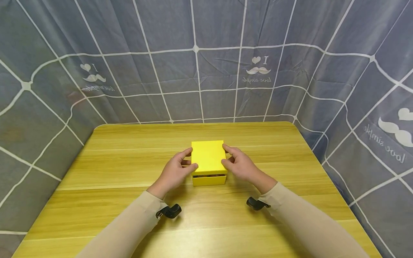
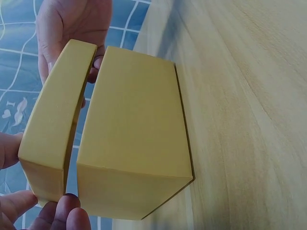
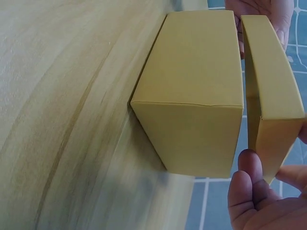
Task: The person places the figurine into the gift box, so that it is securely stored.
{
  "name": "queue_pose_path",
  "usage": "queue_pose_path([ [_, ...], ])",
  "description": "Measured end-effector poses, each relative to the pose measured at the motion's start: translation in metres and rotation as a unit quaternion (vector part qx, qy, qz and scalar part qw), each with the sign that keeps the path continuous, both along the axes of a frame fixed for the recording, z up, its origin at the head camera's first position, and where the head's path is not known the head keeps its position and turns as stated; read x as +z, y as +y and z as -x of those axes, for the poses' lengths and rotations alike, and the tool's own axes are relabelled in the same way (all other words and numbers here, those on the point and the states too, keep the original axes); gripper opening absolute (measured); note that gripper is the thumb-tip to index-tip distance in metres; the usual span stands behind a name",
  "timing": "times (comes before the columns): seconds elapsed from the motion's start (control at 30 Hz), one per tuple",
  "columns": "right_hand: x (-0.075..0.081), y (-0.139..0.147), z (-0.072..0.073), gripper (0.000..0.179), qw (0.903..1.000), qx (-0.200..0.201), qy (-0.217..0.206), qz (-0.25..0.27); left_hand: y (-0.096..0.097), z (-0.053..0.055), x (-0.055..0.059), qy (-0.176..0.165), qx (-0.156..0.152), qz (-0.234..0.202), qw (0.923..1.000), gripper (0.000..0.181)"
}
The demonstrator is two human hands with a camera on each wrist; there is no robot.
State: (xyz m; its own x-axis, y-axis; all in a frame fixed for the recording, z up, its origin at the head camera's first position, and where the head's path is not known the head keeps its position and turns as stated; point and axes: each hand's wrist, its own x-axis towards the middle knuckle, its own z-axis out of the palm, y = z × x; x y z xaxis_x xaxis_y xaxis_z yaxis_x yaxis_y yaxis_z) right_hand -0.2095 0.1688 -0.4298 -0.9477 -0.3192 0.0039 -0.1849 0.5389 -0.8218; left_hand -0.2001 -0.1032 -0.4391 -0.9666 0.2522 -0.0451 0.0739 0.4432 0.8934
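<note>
A yellow box lid [image 1: 209,156] is held level just above the yellow box base [image 1: 209,180], which stands on the wooden table. A narrow dark gap parts the two, and something small and unclear shows inside it. My left hand [image 1: 175,168] grips the lid's left side between thumb and fingers. On the opposite side, my right hand [image 1: 242,165] holds the lid in the same way. Both wrist views show the lid [image 2: 60,105] fully apart from the base [image 3: 192,62], with fingertips along its lower edge. Most of the base's inside is hidden.
The wooden table [image 1: 206,229] stretches around the box on every side. Behind it and at both sides hangs a grey curtain [image 1: 219,71] with white lines and printed lettering. A black wrist device [image 1: 171,211] juts out from under each beige sleeve.
</note>
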Motion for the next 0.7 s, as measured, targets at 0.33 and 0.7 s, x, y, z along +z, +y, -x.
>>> queue_pose_path([
  [0.33,-0.0025,-0.0005,-0.0019,0.067,0.9999,0.000,-0.006,-0.014,-0.0005,-0.0002,-0.0037,-0.003,-0.001,0.009,1.0000,0.073],
  [0.7,-0.0042,-0.0017,-0.0036,0.067,0.9998,0.000,-0.009,-0.020,-0.0008,-0.0010,-0.0069,-0.007,-0.001,0.013,0.9999,0.073],
])
